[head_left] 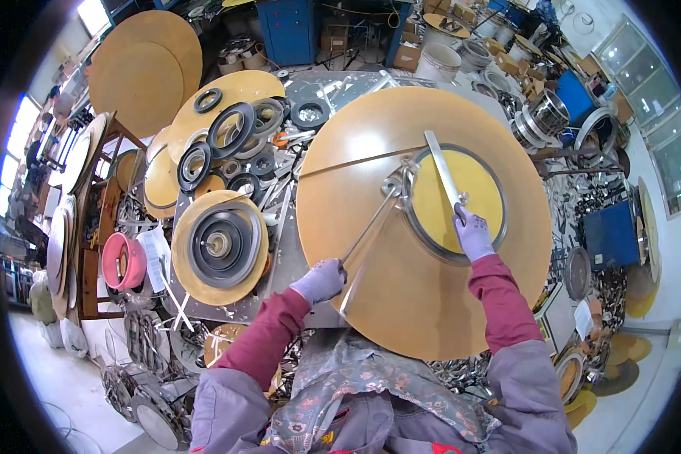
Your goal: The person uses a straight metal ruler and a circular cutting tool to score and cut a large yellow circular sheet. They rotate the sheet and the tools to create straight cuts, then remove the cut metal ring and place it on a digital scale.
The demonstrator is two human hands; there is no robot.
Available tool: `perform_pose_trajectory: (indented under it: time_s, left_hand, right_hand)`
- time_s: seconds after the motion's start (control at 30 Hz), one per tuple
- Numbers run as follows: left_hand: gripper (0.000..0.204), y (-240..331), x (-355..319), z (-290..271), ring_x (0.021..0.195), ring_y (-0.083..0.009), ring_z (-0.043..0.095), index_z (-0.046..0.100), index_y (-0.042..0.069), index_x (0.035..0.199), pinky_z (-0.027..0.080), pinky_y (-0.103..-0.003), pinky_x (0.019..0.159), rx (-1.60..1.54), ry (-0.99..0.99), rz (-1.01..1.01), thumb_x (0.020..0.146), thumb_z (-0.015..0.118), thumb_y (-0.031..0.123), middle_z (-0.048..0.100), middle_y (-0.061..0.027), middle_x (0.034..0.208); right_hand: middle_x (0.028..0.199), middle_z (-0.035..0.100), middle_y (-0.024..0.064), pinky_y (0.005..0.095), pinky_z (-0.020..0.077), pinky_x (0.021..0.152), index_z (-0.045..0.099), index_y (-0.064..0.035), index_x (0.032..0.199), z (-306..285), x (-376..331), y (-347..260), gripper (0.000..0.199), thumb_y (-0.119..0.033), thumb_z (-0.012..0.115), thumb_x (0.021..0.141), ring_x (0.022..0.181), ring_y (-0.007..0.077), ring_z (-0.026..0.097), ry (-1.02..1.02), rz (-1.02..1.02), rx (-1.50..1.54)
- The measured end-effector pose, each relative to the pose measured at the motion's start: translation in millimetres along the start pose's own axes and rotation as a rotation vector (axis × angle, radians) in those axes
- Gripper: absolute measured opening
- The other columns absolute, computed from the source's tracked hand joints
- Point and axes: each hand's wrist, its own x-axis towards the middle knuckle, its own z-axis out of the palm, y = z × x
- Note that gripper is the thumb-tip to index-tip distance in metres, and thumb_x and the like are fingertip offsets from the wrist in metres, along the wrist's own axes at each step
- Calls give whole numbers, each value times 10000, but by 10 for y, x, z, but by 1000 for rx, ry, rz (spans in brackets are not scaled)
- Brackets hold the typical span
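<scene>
A large tan disc [356, 295] lies in front of me. Set off-centre to its right is a smaller yellow disc [431, 200] within a dark grey ring [499, 185]. My left hand [320, 281], in a pale purple glove, is closed round the lower end of a thin metal rod [369, 225]. The rod's far end meets a metal clamp-like fitting [396, 185] at the ring's left edge. Closed at the near end of a flat metal bar [440, 168], my right hand [473, 233] is over the yellow disc. Its fingertips are partly hidden around a small knob [463, 198].
Left of the large disc, a smaller tan disc [242, 291] carries stacked grey rings. Black rings [231, 130] and metal strips crowd the table [295, 303] behind it. A pink tub [123, 262] stands far left. Metal scraps and a blue box [610, 234] are at the right.
</scene>
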Motion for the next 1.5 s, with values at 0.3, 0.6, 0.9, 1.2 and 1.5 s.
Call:
perform_pose_trajectory:
  time_s: [0.3, 0.6, 0.9, 1.2, 1.5]
  left_hand:
    - [223, -64, -334, 25, 715, -351, 641, 628, -18, 860, 495, -434, 694, 50, -60, 55, 836, 522, 177, 651, -197, 759]
    - [257, -115, -353, 57, 732, -355, 642, 647, 1, 863, 492, -432, 692, 97, -16, 40, 844, 518, 223, 648, -200, 752]
    - [233, -141, -401, 40, 742, -351, 634, 631, -10, 864, 485, -426, 692, 26, -64, 39, 843, 512, 189, 637, -206, 762]
    - [244, -86, -417, 76, 767, -363, 636, 623, -19, 879, 482, -438, 701, 12, -96, -28, 849, 512, 197, 643, -219, 787]
    - [204, -168, -470, 121, 625, -264, 629, 625, 2, 862, 487, -389, 618, 29, -89, -15, 857, 512, 172, 632, -154, 686]
  right_hand:
    - [945, 650, 204, 448, 485, 789, 574, -106, 1208, 92, -31, 62, 344, -251, 547, 898, 882, 360, 620, 27, -54, 10]
    - [897, 647, 214, 461, 485, 773, 575, -105, 1209, 75, -37, 58, 343, -271, 535, 912, 855, 365, 622, 59, -34, -21]
    - [892, 650, 208, 464, 483, 772, 579, -106, 1203, 20, -16, 34, 326, -252, 518, 918, 862, 359, 620, 30, 6, -21]
    - [877, 647, 220, 473, 485, 744, 561, -77, 1206, 112, -34, 151, 343, -254, 522, 915, 815, 388, 622, 96, -173, -22]
    - [869, 650, 232, 463, 491, 767, 537, 19, 1161, 74, 0, 79, 419, -305, 550, 897, 835, 379, 635, 23, 17, -139]
